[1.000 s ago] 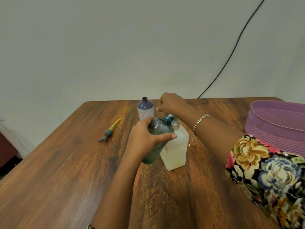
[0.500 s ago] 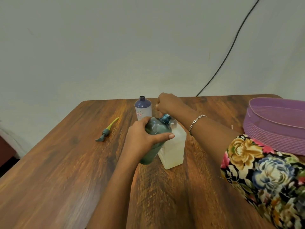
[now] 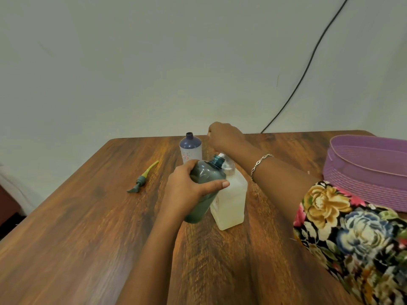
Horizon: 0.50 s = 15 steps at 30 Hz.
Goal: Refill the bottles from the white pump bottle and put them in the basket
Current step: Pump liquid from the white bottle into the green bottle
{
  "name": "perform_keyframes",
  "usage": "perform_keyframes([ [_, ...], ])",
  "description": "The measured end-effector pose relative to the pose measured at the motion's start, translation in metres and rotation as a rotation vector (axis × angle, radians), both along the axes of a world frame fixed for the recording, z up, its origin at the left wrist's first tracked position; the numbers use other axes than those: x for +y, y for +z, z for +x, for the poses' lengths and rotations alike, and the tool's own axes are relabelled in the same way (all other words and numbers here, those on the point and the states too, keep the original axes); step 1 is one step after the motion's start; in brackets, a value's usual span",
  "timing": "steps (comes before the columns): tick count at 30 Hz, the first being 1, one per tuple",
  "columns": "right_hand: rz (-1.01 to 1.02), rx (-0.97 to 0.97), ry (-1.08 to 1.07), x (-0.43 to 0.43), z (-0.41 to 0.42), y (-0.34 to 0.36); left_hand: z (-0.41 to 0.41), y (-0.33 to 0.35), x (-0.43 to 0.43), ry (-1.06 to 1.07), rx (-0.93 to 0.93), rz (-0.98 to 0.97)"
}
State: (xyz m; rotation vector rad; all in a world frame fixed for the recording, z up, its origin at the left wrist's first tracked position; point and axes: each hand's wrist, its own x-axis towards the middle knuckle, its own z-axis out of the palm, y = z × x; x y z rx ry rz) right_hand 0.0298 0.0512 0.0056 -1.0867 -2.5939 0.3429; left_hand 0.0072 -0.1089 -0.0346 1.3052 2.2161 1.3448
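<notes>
My left hand [image 3: 189, 186] grips a dark green bottle [image 3: 203, 190], tilted with its open neck leaning against the top of the white pump bottle [image 3: 231, 201], which stands on the wooden table [image 3: 88, 227]. My right hand [image 3: 224, 137] is closed over the pump head of the white bottle, which is hidden under the fingers. A purple-topped bottle [image 3: 190, 148] with no cap stands just behind. The purple basket [image 3: 365, 172] sits at the table's right edge.
A loose green and yellow pump cap [image 3: 142, 178] lies on the table to the left of the bottles. A black cable [image 3: 308, 62] runs down the wall behind the table. My floral sleeve [image 3: 352, 227] covers the lower right.
Both hands keep their grip and place. The view has shifted slightly; the green bottle stays tilted against the pump bottle's top.
</notes>
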Motion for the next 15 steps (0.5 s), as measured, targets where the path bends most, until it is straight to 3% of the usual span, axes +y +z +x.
perform_keyframes([
  [3, 0.092, -0.031, 0.011, -0.001, -0.001, -0.004, 0.0, -0.002, 0.004, 0.001, 0.001, 0.018],
  [7, 0.069, -0.028, 0.01, 0.0, -0.003, -0.013, 0.0, -0.004, 0.005, 0.015, 0.033, 0.0],
  [15, -0.259, 0.089, 0.001, 0.002, 0.0, 0.013, 0.001, 0.002, 0.003, 0.011, 0.03, -0.006],
])
